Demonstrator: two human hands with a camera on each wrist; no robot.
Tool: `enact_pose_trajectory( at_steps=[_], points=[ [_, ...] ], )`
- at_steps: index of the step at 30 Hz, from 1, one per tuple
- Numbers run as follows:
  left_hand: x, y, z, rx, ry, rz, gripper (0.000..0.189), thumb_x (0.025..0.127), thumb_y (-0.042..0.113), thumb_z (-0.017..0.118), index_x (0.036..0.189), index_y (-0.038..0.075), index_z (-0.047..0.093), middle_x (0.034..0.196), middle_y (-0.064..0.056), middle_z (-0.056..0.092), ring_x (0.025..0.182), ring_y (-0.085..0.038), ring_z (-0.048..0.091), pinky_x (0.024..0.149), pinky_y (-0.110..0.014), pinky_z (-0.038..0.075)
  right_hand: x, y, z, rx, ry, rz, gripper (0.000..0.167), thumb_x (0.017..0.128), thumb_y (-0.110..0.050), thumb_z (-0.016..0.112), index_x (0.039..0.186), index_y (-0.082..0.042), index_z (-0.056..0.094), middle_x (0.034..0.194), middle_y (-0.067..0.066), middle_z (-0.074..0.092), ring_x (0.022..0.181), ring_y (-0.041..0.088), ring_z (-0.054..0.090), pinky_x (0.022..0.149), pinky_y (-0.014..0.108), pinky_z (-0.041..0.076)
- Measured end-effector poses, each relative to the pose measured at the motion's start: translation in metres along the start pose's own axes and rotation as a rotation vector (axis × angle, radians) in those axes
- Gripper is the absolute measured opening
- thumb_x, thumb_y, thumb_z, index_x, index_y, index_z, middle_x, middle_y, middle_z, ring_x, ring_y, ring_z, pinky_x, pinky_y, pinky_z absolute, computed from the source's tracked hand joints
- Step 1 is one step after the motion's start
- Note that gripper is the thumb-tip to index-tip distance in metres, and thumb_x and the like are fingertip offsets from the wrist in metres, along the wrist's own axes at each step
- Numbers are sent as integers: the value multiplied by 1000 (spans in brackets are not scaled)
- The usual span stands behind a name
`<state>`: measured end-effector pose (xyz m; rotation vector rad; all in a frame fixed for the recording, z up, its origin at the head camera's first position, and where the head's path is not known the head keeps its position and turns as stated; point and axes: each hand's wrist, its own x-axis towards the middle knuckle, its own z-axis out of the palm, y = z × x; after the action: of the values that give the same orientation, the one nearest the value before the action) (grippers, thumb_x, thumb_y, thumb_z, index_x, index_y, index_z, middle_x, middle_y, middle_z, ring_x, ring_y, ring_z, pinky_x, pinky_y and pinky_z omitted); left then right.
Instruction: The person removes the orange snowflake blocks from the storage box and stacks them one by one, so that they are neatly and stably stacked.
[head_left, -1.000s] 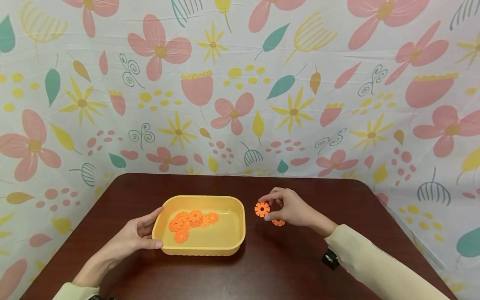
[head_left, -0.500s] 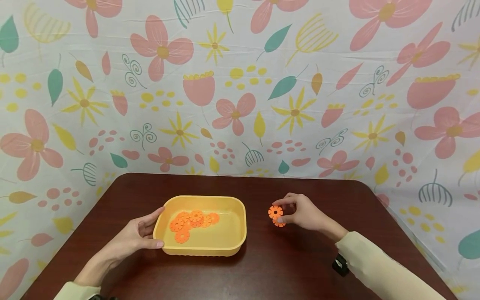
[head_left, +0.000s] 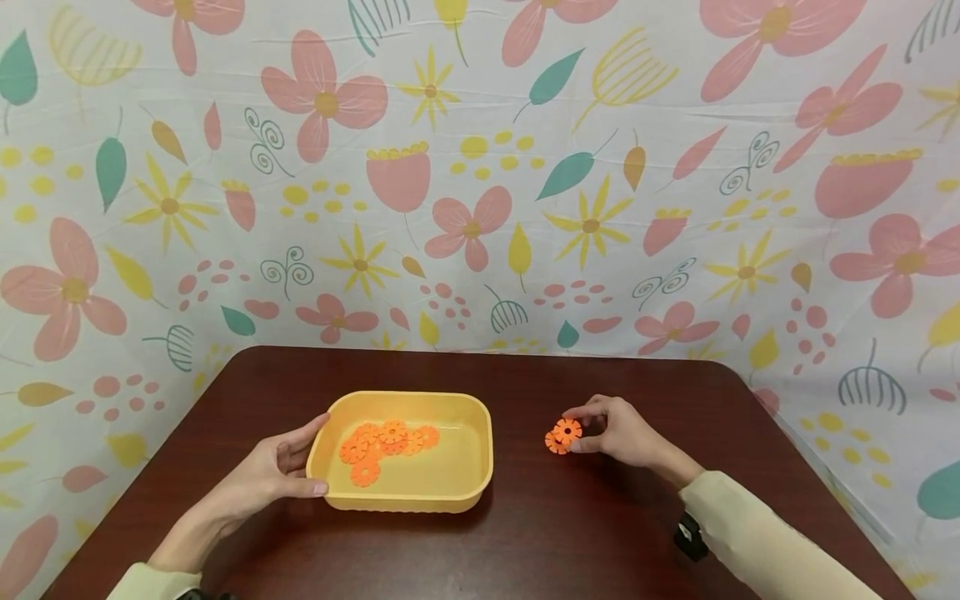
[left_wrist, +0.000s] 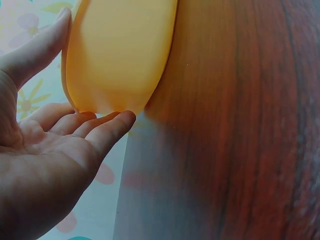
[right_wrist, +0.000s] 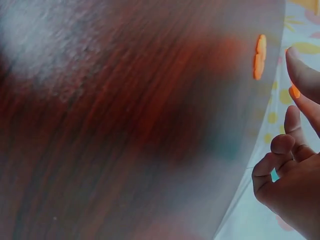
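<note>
In the head view my left hand (head_left: pixel 273 475) holds the left end of a yellow plastic basin (head_left: pixel 450 475), thumb at its near left corner and a finger at the far left corner. The left wrist view has the fingertips touching the end wall of the basin (left_wrist: pixel 122 55). Several orange notched snowflake discs (head_left: pixel 365 472) lie in its left part. To the right of it, my right hand (head_left: pixel 618 433) pinches one orange snowflake disc (head_left: pixel 572 429) between thumb and index finger. Another disc (head_left: pixel 552 443) lies on the table, partly covered by the held one; the right wrist view catches this table disc (right_wrist: pixel 259 57) edge-on.
A dark reddish-brown table (head_left: pixel 525 550) with rounded far corners carries everything. Behind it hangs a white cloth (head_left: pixel 480 325) printed with flowers and leaves. A dark band (head_left: pixel 690 537) sits at the right sleeve.
My right hand has moved right and slightly nearer with the pinched disc, which now overlaps the disc on the table. The left hand and basin stay in place.
</note>
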<state>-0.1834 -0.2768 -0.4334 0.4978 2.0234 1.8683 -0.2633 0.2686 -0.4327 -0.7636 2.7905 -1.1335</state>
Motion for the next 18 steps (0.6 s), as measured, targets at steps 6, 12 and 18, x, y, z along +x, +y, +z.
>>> enact_pose_trajectory(
  at_steps=[6, 12, 18],
  points=[
    [0, -1, 0, -3, 5, -8, 97, 93, -5, 75, 166, -4, 12, 166, -35, 19, 137, -40, 53, 96, -37, 56, 0, 8, 2, 16, -26, 14, 44, 83, -15, 92, 122, -3, 79, 96, 6, 63, 81, 31, 48, 66, 30, 38],
    [-1, -3, 0, 0, 4, 2, 97, 93, -6, 75, 166, -5, 12, 165, -35, 19, 136, -35, 55, 97, -37, 56, 0, 11, 5, 22, -57, 4, 44, 83, -18, 92, 123, -5, 79, 98, 4, 64, 82, 27, 48, 67, 30, 39],
    [1, -1, 0, 12, 12, 2, 97, 93, -5, 76, 166, -4, 13, 167, -32, 18, 140, -32, 51, 98, -35, 55, 2, 12, 7, 19, -58, 9, 43, 84, -20, 92, 123, -7, 80, 99, 3, 64, 85, 25, 50, 68, 30, 42]
  ],
)
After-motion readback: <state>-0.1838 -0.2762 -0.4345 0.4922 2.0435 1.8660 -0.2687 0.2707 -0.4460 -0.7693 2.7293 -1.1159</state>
